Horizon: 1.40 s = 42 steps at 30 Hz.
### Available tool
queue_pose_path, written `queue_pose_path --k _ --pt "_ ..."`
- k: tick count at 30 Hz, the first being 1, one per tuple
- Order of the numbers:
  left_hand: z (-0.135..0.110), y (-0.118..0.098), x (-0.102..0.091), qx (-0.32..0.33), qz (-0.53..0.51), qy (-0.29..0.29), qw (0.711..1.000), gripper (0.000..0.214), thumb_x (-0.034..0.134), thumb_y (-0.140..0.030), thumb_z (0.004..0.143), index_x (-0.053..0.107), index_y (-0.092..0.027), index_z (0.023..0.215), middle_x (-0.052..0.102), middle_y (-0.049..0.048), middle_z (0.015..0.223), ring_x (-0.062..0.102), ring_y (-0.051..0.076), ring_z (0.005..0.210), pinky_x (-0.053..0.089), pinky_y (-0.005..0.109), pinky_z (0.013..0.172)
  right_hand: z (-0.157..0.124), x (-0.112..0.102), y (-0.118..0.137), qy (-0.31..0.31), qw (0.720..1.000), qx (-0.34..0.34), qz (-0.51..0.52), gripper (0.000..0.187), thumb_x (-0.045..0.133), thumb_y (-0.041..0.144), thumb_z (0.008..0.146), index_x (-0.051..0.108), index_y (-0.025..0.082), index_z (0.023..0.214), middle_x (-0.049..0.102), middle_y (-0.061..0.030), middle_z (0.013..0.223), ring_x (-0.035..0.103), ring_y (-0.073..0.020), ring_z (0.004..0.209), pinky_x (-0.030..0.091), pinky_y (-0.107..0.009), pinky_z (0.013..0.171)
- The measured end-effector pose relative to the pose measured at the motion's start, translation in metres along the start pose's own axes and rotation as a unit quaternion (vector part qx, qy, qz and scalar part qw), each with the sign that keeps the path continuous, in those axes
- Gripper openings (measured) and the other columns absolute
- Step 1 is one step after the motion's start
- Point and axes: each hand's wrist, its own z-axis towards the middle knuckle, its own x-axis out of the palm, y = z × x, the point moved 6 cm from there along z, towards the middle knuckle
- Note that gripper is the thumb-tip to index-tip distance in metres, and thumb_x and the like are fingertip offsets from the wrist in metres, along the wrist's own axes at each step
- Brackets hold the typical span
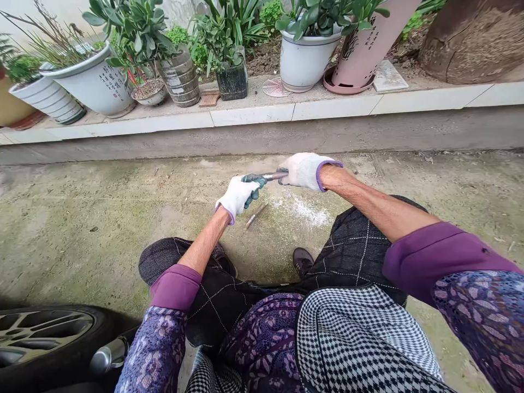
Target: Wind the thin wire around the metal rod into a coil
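Both of my hands wear white knit gloves with green-coated palms and purple cuffs. My left hand [241, 195] is closed round one end of a short grey rod-like piece [275, 176], whose exact kind I cannot make out. My right hand [302, 170] grips the other end, its fingers partly hidden behind the glove's back. The piece is held nearly level above the concrete. Below my left hand, a second thin stick-like piece [256, 215] with a whitish part lies on the ground. White powder [311, 212] is scattered on the concrete beneath my right hand.
A tiled ledge [251, 115] runs across the back, bearing several potted plants, among them a white pot [307, 63] and a pink pot [364, 49]. At lower left stands a car wheel [98, 327]. My bent knees flank the work spot on the concrete floor [102, 218].
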Motion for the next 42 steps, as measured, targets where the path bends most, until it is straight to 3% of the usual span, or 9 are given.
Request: queue_pose_path --k 5,9,15,22,26,31,34,37,42 --pt "-0.006 -0.01 0.005 0.026 -0.09 0.007 0.996 0.027 0.061 -0.03 0.078 0.067 -0.015 0.099 0.051 -0.0073 0.052 0.032 0.003 0.033 0.021 0.019 0.033 -0.007 -0.011 0.003 -0.034 0.998 0.007 0.052 0.03 0.069 0.034 0.077 0.073 0.017 0.101 0.054 0.0013 0.058 0.045 -0.0102 0.05 0.032 -0.025 0.046" --pt "-0.01 -0.01 0.001 0.038 -0.079 0.009 0.996 0.025 0.059 -0.029 0.079 0.068 -0.014 0.096 0.053 -0.0064 0.054 0.033 0.003 0.033 0.023 0.019 0.033 -0.015 -0.002 0.006 0.014 0.983 0.025 0.182 0.042 0.071 0.035 0.077 0.07 0.014 0.113 0.051 0.0034 0.054 0.041 -0.0073 0.043 0.034 -0.022 0.038" --pt "-0.007 -0.004 -0.011 0.057 -0.052 -0.02 0.997 0.02 0.063 -0.033 0.078 0.065 -0.014 0.085 0.046 -0.008 0.046 0.031 0.004 0.031 0.021 0.019 0.032 -0.015 0.01 0.01 0.075 0.953 -0.008 0.292 0.044 0.078 0.04 0.074 0.069 0.014 0.11 0.049 0.0057 0.053 0.038 -0.0051 0.039 0.032 -0.019 0.032" --pt "-0.014 -0.012 -0.01 0.057 -0.078 0.063 0.993 0.047 0.067 -0.03 0.072 0.063 -0.015 0.116 0.04 -0.0117 0.043 0.026 0.004 0.03 0.017 0.019 0.033 -0.027 0.032 0.015 0.262 0.85 -0.029 0.457 0.044 0.071 0.045 0.082 0.065 0.014 0.113 0.044 0.0087 0.051 0.032 -0.0046 0.035 0.027 -0.017 0.029" --pt "-0.02 -0.018 -0.01 0.037 -0.127 0.128 0.983 0.061 0.07 -0.029 0.067 0.058 -0.017 0.125 0.04 -0.0137 0.048 0.021 0.002 0.029 0.017 0.019 0.033 -0.033 0.036 0.02 0.31 0.808 -0.064 0.497 0.039 0.064 0.042 0.088 0.063 0.013 0.114 0.042 0.0093 0.051 0.031 -0.0045 0.034 0.026 -0.016 0.029" --pt "-0.017 -0.017 -0.007 0.044 -0.137 0.15 0.978 0.047 0.07 -0.028 0.067 0.061 -0.016 0.111 0.036 -0.0142 0.042 0.021 0.003 0.029 0.016 0.019 0.031 -0.03 0.035 0.023 0.28 0.837 -0.073 0.465 0.04 0.064 0.046 0.087 0.063 0.014 0.111 0.053 0.0053 0.056 0.04 -0.0062 0.036 0.032 -0.017 0.03" --pt "-0.011 -0.013 -0.007 0.036 -0.119 0.113 0.986 0.03 0.073 -0.03 0.066 0.059 -0.017 0.089 0.037 -0.0128 0.04 0.024 0.003 0.027 0.016 0.02 0.03 -0.019 0.028 0.022 0.178 0.881 -0.082 0.431 0.037 0.075 0.04 0.078 0.063 0.016 0.103 0.06 0.0022 0.064 0.053 -0.0083 0.047 0.041 -0.017 0.036" --pt "-0.007 -0.013 -0.009 0.029 -0.11 0.084 0.99 0.028 0.075 -0.032 0.064 0.054 -0.018 0.079 0.038 -0.0119 0.039 0.025 0.003 0.026 0.015 0.02 0.029 -0.015 0.021 0.022 0.103 0.893 -0.082 0.431 0.034 0.078 0.037 0.076 0.063 0.015 0.097 0.058 0.0031 0.062 0.052 -0.0078 0.046 0.042 -0.017 0.036" --pt "-0.021 -0.025 -0.004 0.049 -0.113 0.133 0.984 0.035 0.071 -0.03 0.067 0.061 -0.016 0.098 0.038 -0.0125 0.042 0.023 0.003 0.028 0.016 0.02 0.03 -0.036 0.019 0.031 0.214 0.846 -0.106 0.476 0.039 0.067 0.048 0.084 0.065 0.014 0.102 0.053 0.0049 0.056 0.039 -0.0063 0.036 0.034 -0.019 0.03"
